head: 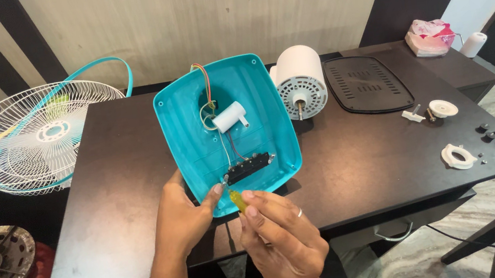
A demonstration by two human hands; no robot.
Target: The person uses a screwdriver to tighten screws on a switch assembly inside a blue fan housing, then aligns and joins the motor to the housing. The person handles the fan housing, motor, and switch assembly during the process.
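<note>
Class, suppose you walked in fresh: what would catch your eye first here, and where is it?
The turquoise fan base shell lies open at the middle of the dark table, wires showing. At its near edge the left hand steadies it while the right hand holds a yellow-handled screwdriver. A white wire fan guard sits far left.

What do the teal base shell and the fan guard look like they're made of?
Teal base shell: likely moulded plastic, with a uniform glossy colour and moulded screw bosses. Fan guard: apparently white-coated metal wire, thin radial spokes on rings. The left hand steadies the shell.
</note>
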